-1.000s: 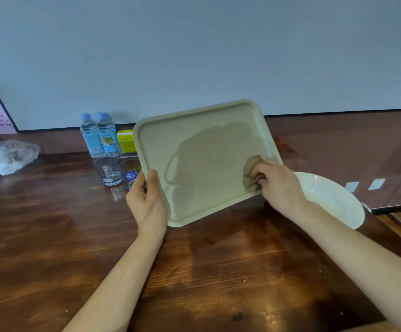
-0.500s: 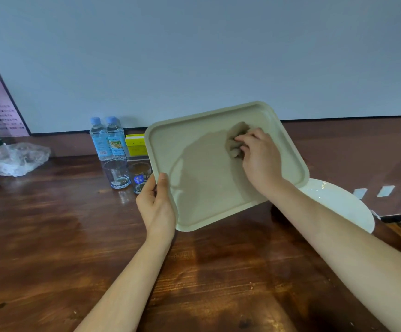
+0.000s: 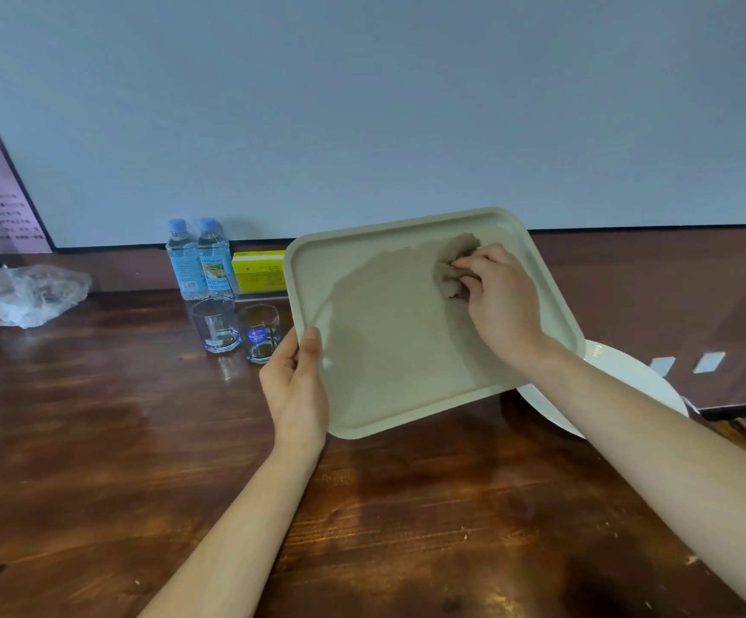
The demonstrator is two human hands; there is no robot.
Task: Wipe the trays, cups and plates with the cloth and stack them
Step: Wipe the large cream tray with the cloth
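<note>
Holding the tan tray (image 3: 384,350) up off the bench (image 3: 94,461), the left grip (image 3: 295,385) curls round the tray's left edge, with the thumb on top. The right grip (image 3: 500,301) squeezes a balled-up brown cloth (image 3: 453,265) and presses it on the tray near the far right corner. A white plate (image 3: 643,376) peeks out behind the tray's right side. Two glass cups (image 3: 215,325) stand just left of the tray, in front of two water bottles (image 3: 197,260).

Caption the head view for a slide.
Left hand holds a beige tray tilted while the right hand wipes it with a cloth.
</note>
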